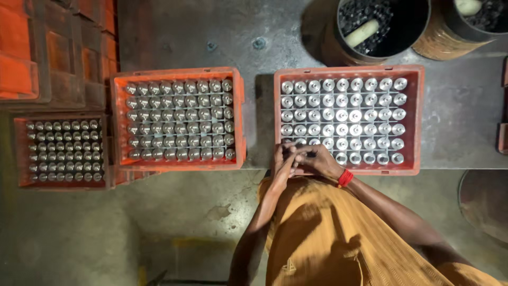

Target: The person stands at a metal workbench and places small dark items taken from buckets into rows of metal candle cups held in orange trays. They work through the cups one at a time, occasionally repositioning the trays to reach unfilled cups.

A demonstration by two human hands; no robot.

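Note:
An orange plastic crate (pixel 413 168) rests on the grey workbench, its grid filled with several shiny metal cylinders (pixel 354 114) standing upright. Both my hands meet over its near left corner. My left hand (pixel 283 165) reaches in from the lower left, fingers curled against the right one. My right hand (pixel 319 159), with a red band (pixel 345 177) on the wrist, lies over the front row of cylinders with its fingers bent toward the left hand. Whatever sits between the fingertips is hidden. I wear an orange-brown garment.
A second orange crate (pixel 239 122) of metal cylinders sits to the left on the bench, a third (pixel 21 153) lower at far left beside stacked empty crates (pixel 21 74). Two round bins (pixel 418 32) with dark small parts stand at the back. Concrete floor lies below.

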